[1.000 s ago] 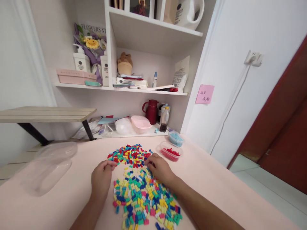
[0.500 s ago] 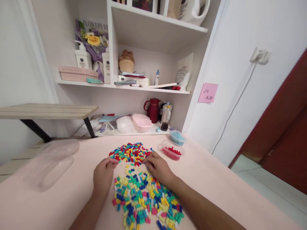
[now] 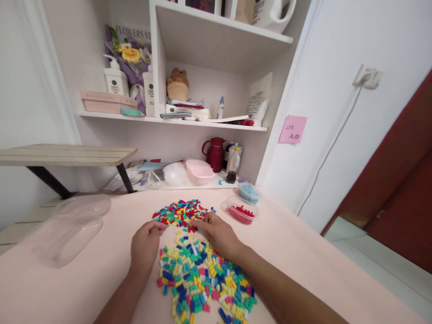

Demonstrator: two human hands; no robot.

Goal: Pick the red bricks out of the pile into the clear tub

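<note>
Two heaps of small toy building bricks lie on the pink tabletop. The far heap (image 3: 180, 211) shows many red bricks among blue, green and yellow. The near heap (image 3: 202, 274) is looser, mostly yellow, green and blue with some pink. My right hand (image 3: 219, 234) reaches over the gap between them, its fingers stretched to the near right edge of the far heap and touching bricks there. At the heap's left edge rests my left hand (image 3: 146, 243), fingers curled and thumb against the index finger; whatever may be inside is hidden.
Right of the heaps stand a clear tub of red bricks (image 3: 241, 211) and a tub of light blue pieces (image 3: 249, 192). Clear plastic containers (image 3: 79, 234) lie at the left. Behind are a pink bowl (image 3: 200, 172), a dark red jug (image 3: 215, 155) and a bottle (image 3: 232, 166).
My right hand's fingertips have moved left along the near edge of the far heap and straightened. My left hand stays in place. The view has shifted slightly.
</note>
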